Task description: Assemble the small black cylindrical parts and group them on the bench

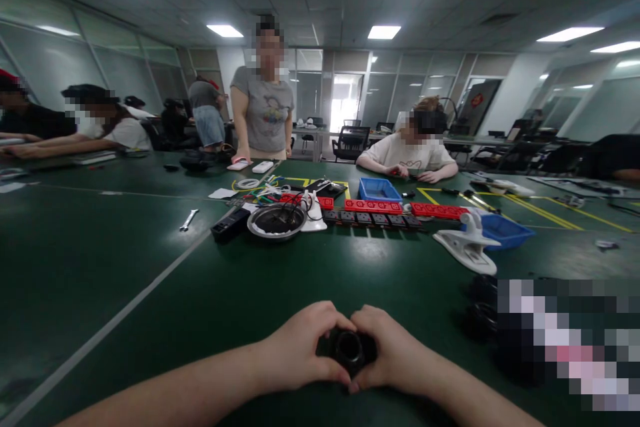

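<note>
Black ring-shaped part [349, 349] sits low over the near edge of the table [150, 267], about its middle. My left hand [295, 347] and right hand [395, 353] are together and clamped on it from either side, fingertips meeting round its rim. Whether it rests on the table or hangs just above, I cannot tell.

Risks as I judge them:
- The grip is fingertips only on a smooth round body. Uneven squeezing or twisting could pop it out, and so close to the near edge it would likely roll off the table.
- My fingers hide the rim, so any misfit there goes unseen.
- More black parts [483, 320] lie near, toward the right edge, and a slipped piece could get mixed in.
- White clamp [467, 247] and metal bowl [277, 220] stand well apart, so no hazard.
</note>
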Available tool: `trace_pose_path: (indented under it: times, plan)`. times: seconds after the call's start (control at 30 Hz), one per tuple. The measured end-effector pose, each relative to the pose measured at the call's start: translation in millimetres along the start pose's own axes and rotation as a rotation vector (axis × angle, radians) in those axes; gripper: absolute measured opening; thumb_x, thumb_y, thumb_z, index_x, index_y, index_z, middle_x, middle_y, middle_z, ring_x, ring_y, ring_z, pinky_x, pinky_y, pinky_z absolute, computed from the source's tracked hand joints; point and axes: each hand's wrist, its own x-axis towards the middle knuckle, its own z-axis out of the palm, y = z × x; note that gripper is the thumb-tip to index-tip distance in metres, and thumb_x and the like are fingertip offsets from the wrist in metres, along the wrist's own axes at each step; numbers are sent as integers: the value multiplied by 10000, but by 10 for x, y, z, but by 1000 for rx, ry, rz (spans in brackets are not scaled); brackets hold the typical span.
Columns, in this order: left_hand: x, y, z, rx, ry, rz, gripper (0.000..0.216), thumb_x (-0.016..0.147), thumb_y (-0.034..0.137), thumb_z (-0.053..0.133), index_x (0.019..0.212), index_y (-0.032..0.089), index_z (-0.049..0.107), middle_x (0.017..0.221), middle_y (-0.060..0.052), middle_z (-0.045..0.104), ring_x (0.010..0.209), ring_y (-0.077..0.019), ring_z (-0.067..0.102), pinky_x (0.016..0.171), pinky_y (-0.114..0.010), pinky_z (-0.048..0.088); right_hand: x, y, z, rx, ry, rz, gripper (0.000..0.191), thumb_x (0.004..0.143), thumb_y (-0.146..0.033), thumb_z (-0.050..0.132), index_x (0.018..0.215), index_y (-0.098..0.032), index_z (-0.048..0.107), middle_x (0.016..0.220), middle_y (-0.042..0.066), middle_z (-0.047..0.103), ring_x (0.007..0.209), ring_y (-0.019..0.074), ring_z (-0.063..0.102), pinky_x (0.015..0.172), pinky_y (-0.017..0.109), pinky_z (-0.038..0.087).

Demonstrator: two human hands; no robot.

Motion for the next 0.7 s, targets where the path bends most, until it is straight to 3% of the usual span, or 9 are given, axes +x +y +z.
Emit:
trace_pose_path:
  times: [0.1, 0.2, 0.37, 0.5, 0.6, 0.7]
  plan:
    - [-15, 42, 94, 6, 139, -155, 409, 570, 284, 754, 927, 202, 572, 845, 7, 510, 783, -172, 482, 684, -262, 382, -6, -104, 148, -157, 162, 180, 399, 508, -463, 724, 711, -161, 559, 685, 11, 548, 683, 181, 459, 632, 294, 308]
    - [-24, 60, 161, 24, 239, -229, 392, 566, 267, 753, 904, 197, 566, 853, 4, 519, 812, -185, 472, 727, -288, 372, -14, -183, 215, -262, 235, 236, 351, 568, -463, 674, 703, -166, 545, 695, 27, 552, 709, 205, 454, 677, 344, 304]
    - [-19, 29, 124, 22, 187, -181, 397, 586, 295, 748, 930, 205, 574, 854, 1, 519, 827, -190, 475, 733, -292, 364, -61, -128, 46, -109, 126, 69, 534, 530, -505, 703, 927, -183, 549, 907, 43, 518, 826, 217, 445, 724, 341, 337]
    - [-4, 11, 71, 4, 96, -93, 428, 611, 342, 732, 988, 226, 568, 877, 0, 515, 828, -181, 482, 725, -277, 367, -61, 1, -137, 36, -65, -74, 332, 631, -300, 693, 919, -195, 565, 880, 10, 516, 823, 172, 454, 727, 284, 352]
    - [0, 17, 89, 13, 117, -110, 438, 585, 367, 743, 962, 219, 575, 866, 2, 518, 819, -179, 483, 719, -274, 368, -20, 48, -106, 29, -51, -66, 319, 587, -316, 730, 829, -178, 575, 795, -9, 523, 757, 152, 460, 673, 256, 344]
    - [-11, 21, 135, 15, 177, -184, 428, 548, 342, 763, 909, 207, 578, 860, 5, 528, 816, -184, 482, 716, -278, 370, 13, 6, 66, -62, 61, 71, 400, 508, -433, 746, 721, -159, 546, 705, -7, 513, 672, 154, 444, 592, 258, 319]
